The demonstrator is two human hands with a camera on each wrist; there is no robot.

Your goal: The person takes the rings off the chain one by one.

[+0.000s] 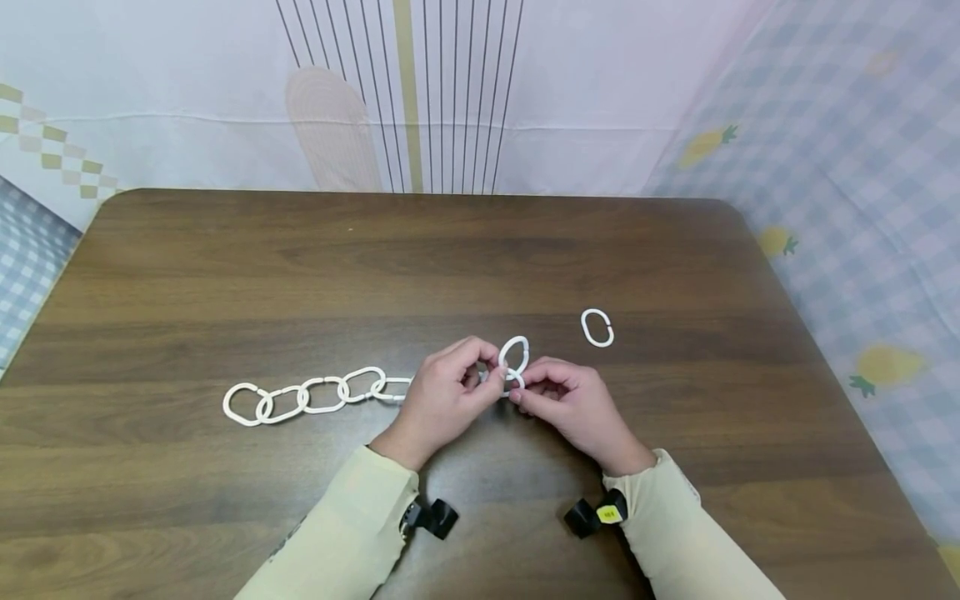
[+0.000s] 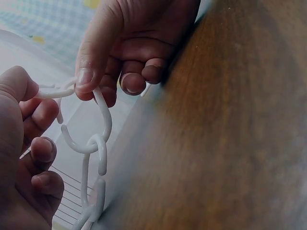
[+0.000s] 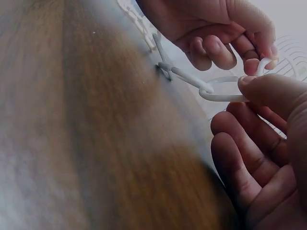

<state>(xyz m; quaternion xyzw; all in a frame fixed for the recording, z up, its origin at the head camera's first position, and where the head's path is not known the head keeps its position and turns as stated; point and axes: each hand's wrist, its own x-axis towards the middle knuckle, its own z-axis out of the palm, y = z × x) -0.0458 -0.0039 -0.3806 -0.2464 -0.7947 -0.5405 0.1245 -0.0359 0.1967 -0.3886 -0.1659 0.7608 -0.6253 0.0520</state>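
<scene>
Pale yellow cloth sleeves [image 1: 337, 521], bottom. Centre: left hand [image 1: 447, 393] pinches white plastic oval link [image 1: 527, 350]; right hand [image 1: 573, 406], end link [image 3: 220, 97] of white plastic chain [image 1: 342, 389], several joined, trailing left. Loose white link [image 1: 584, 324], upper right, unjoined.

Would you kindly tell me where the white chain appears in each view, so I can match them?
Head: the white chain lies mostly left of centre, partly hidden by the left hand.
Left wrist: the white chain runs from the right hand to the bottom edge.
Right wrist: the white chain slants up and left from right of centre.
Shared landmark: the tabletop, central in head, at right in left wrist, at left in right wrist.
</scene>
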